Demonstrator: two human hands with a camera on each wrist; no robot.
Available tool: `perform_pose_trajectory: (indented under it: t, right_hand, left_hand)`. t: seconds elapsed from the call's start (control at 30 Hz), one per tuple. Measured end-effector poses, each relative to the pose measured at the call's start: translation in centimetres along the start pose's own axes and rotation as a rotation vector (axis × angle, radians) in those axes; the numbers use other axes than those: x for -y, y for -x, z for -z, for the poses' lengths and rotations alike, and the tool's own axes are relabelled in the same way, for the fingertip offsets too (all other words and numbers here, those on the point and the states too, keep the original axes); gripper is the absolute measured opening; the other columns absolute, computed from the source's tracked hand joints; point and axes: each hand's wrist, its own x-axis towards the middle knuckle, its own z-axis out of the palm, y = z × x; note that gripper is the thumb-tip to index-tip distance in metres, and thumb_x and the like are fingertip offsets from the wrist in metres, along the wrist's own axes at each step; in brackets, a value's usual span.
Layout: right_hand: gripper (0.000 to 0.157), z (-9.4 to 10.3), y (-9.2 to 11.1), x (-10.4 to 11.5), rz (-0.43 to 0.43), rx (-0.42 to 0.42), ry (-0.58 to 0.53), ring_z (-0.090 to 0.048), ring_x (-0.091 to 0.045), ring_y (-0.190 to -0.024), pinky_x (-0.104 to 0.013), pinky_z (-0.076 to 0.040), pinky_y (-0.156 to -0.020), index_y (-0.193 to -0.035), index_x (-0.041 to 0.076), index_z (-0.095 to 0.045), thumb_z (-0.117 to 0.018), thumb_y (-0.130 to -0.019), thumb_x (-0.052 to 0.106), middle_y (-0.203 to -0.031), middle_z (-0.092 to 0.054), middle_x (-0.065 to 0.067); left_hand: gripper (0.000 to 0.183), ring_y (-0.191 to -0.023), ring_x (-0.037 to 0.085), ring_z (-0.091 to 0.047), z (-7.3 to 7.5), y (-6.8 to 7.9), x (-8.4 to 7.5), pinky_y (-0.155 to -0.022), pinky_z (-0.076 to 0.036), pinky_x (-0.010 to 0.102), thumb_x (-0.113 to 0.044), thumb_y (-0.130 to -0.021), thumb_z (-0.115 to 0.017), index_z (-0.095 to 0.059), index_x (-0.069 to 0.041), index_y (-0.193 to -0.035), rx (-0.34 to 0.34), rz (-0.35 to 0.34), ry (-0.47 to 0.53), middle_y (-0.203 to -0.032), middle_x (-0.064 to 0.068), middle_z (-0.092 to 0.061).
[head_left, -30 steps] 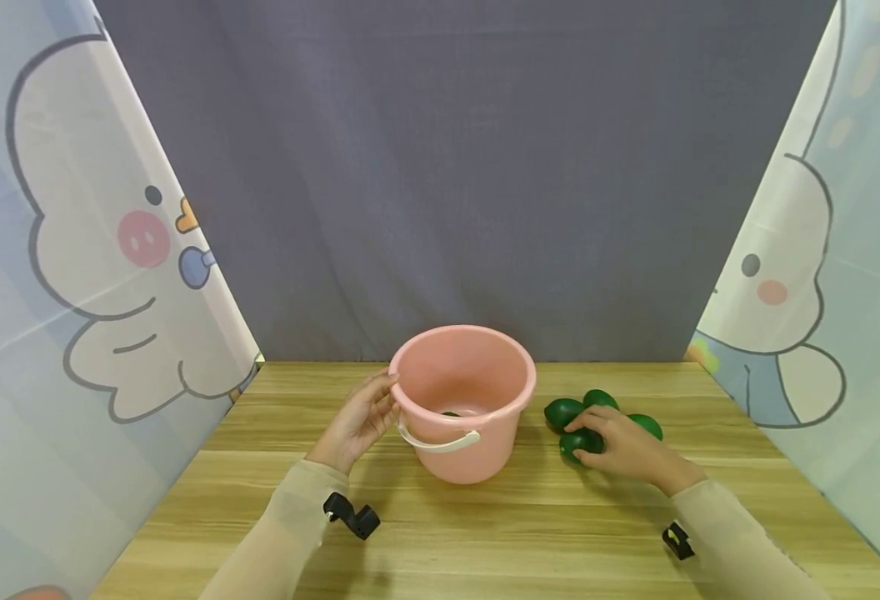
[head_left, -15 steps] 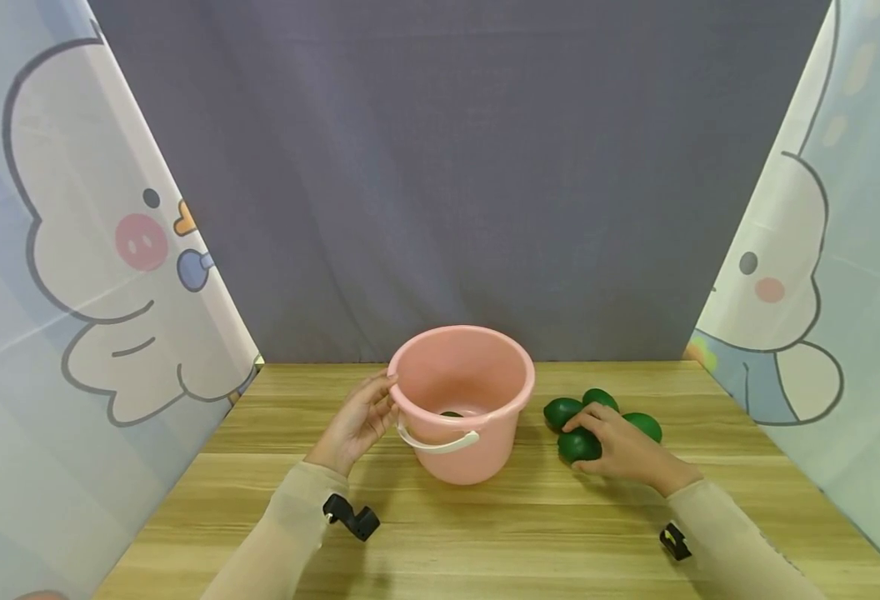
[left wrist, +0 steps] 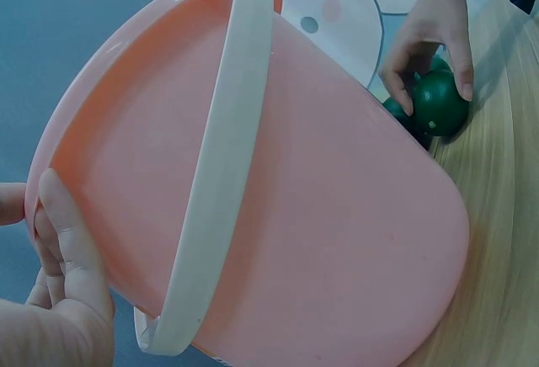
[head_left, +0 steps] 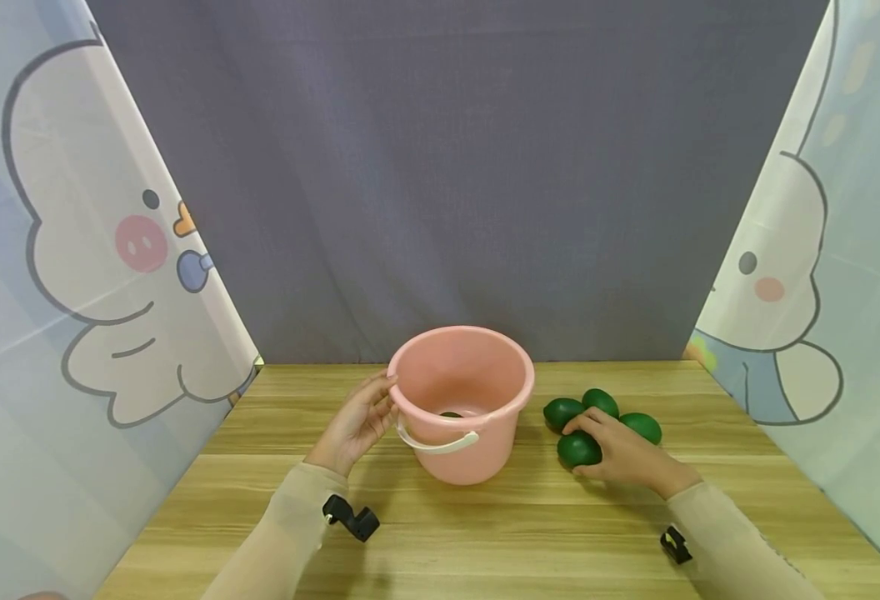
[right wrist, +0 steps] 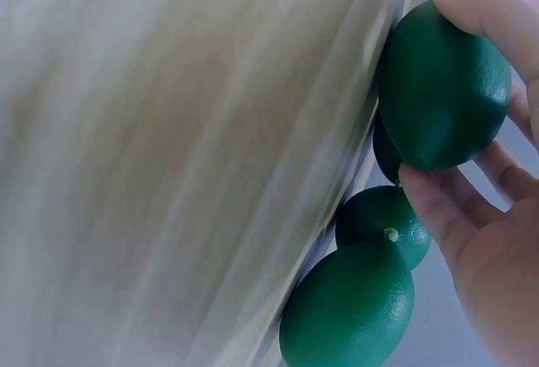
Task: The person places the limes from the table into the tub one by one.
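Note:
A pink bucket [head_left: 477, 442] with a white handle [head_left: 440, 444] stands upright on the table. At its left side my left hand [head_left: 357, 421] holds the rim; in the left wrist view the fingers [left wrist: 63, 215] lie against that rim. Part of a green thing [head_left: 451, 414] shows inside the bucket, mostly hidden by the front wall. Right of the bucket, my right hand [head_left: 623, 450] grips a green lime [head_left: 578, 449] between thumb and fingers, low at the table. Close around it lie more limes: one to the left [head_left: 562, 412], one behind [head_left: 600, 402], one to the right [head_left: 641, 427].
The wooden table [head_left: 440, 550] runs back to a dark grey curtain [head_left: 470, 183]. Cartoon-printed sheets hang on the left [head_left: 140, 350] and right [head_left: 875, 350]. Each wrist wears a small black mount, seen on the left wrist [head_left: 352, 517].
My right fingers have shifted slightly on the front lime, uncovering more of its face. The left hand and the bucket stay in place.

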Motion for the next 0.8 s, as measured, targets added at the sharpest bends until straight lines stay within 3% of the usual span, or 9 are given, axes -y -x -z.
perform_pose_trajectory:
  t: [0.27,0.8]
  right_hand:
    - [0.052,0.12,-0.01,-0.01,-0.068,0.059,-0.040,-0.063,-0.024,-0.101,-0.043,-0.059,-0.081,-0.121,0.016,-0.061,-0.087,-0.078,0.031,-0.118,-0.057,-0.004]
    - [0.050,0.11,-0.19,-0.12,-0.075,0.078,-0.019,-0.064,-0.023,-0.102,-0.041,-0.059,-0.081,-0.123,0.015,-0.063,-0.084,-0.082,0.036,-0.119,-0.060,-0.006]
  left_hand:
    - [0.024,-0.073,0.007,-0.058,0.00,0.05,-0.04,-0.059,-0.054,0.011,-0.008,-0.100,-0.055,-0.047,-0.010,-0.123,0.009,-0.001,-0.007,-0.101,0.004,-0.053]
    - [0.026,-0.074,0.008,-0.058,0.09,0.03,0.02,-0.059,-0.054,0.011,-0.008,-0.100,-0.055,-0.046,-0.010,-0.124,-0.005,0.004,-0.007,-0.103,0.004,-0.052]
